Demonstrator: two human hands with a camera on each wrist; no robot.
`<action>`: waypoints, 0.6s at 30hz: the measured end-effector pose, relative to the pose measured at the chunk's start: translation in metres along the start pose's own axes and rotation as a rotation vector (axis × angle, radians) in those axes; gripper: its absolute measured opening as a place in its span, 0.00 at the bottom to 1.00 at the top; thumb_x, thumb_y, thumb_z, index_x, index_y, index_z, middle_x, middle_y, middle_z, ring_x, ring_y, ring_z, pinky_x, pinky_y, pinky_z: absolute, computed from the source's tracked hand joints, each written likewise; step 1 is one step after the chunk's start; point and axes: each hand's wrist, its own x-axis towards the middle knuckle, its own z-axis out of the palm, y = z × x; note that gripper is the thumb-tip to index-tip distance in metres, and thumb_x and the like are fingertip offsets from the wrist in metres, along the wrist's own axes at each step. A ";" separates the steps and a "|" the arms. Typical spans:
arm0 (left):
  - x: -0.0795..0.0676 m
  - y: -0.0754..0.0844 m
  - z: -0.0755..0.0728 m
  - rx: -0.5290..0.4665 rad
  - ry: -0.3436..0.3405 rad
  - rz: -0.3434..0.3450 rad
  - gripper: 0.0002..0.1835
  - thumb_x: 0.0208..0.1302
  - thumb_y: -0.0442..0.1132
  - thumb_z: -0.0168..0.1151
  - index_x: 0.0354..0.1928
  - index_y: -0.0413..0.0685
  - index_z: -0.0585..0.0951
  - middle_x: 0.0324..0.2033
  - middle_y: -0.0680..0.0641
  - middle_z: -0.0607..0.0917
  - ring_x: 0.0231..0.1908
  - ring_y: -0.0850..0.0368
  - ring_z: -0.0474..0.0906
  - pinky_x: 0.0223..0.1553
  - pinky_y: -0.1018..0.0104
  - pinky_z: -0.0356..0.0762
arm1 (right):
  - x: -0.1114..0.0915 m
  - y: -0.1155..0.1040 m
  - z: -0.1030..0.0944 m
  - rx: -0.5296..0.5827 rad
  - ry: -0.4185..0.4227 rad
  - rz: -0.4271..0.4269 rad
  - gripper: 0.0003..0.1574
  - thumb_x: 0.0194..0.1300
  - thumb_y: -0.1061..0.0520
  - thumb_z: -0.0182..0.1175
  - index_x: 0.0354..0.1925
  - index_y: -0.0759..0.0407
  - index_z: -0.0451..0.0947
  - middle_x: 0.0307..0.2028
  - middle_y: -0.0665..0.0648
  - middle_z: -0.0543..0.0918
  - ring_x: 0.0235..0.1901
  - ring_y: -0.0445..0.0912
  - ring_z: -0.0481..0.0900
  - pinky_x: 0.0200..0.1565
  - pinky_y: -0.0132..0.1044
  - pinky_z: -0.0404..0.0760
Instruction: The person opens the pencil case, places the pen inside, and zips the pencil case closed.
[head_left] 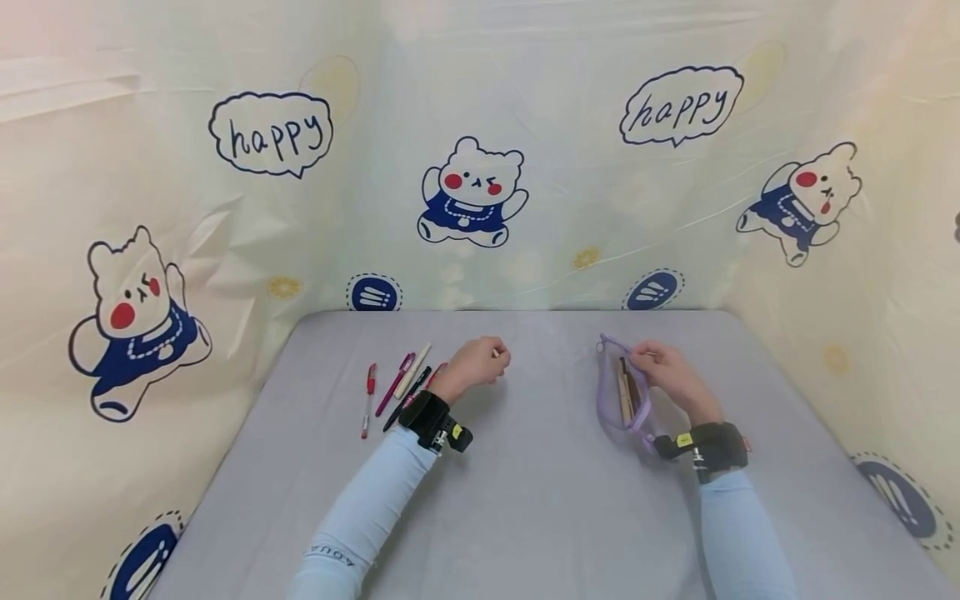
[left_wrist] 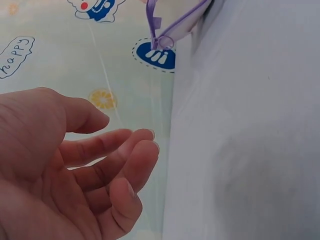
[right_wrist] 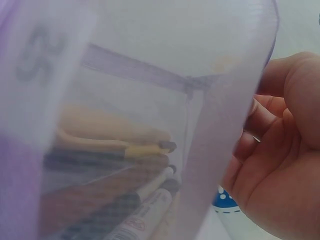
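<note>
Sheer pouch [right_wrist: 215, 125] held at its rim

The pouch gaped at or just above the table [head_left: 540, 500], I couldn't tell which, with slim tools [head_left: 625, 393] inside. It looked light and soft to me; its thin sides would probably sag, and the purple edging seemed the surest place to grip. The right hand [head_left: 671, 375] pinched that edging on the pouch's right side. Well apart, to the pouch's left, hung the left hand [head_left: 474, 367], fingers loosely bent around nothing. Farther left of the pouch, past that hand, lay loose pens [head_left: 412, 371].
</note>
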 end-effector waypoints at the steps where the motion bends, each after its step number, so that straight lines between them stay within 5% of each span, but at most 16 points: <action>1: -0.002 -0.003 -0.001 0.011 0.006 -0.005 0.14 0.74 0.46 0.50 0.48 0.46 0.80 0.35 0.49 0.86 0.30 0.60 0.81 0.31 0.67 0.76 | 0.000 0.000 0.001 0.002 -0.003 -0.004 0.22 0.74 0.49 0.53 0.50 0.67 0.73 0.41 0.57 0.79 0.38 0.43 0.75 0.40 0.36 0.79; 18: -0.042 -0.044 -0.029 0.157 0.008 -0.055 0.12 0.71 0.46 0.56 0.44 0.46 0.81 0.34 0.48 0.83 0.31 0.55 0.75 0.32 0.67 0.73 | 0.003 0.001 0.002 0.039 -0.006 -0.039 0.22 0.74 0.52 0.52 0.50 0.72 0.71 0.40 0.61 0.79 0.34 0.39 0.74 0.36 0.34 0.79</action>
